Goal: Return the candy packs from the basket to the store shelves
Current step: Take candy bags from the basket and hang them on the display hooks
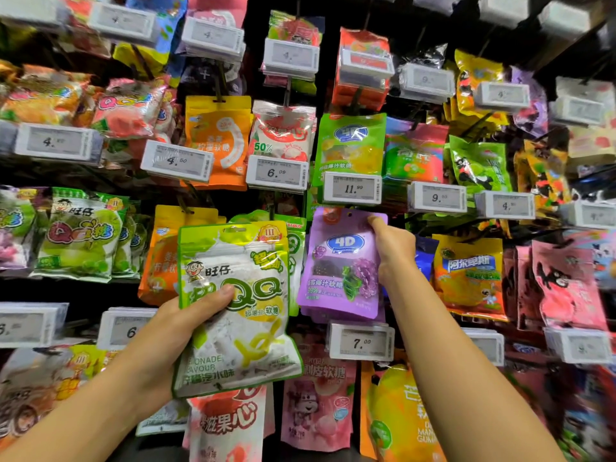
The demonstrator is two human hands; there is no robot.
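Store shelves (pixel 333 95) full of hanging candy bags fill the whole view, with white price tags clipped in front of each row.

A purple candy pack (pixel 340 261) is up against the shelves, a little right of the middle. It hangs tall, with its long side going up and down and its small hang hole at the top. The right hand (pixel 393 248) pinches its top right corner, thumb on the front. The pack's top edge sits just under the price tag marked 11.99 (pixel 352 188). I think the hand is trying to get the hole onto a hook there, but the hook is hidden, so I cannot tell if the pack is on it yet. More purple packs seem to hang right behind it, so this looks like its home spot. The tag marked 7.00 (pixel 361 343) sits just below.

The left hand (pixel 173 331) is nearer to us and lower. It grips a green and white candy pack (pixel 236 305), thumb across the front. This pack is also held tall, just left of the purple one, in front of the shelves. Green packs that look a bit like it (pixel 80 235) hang far off to the left, so it likely goes that way next.

No basket shows.
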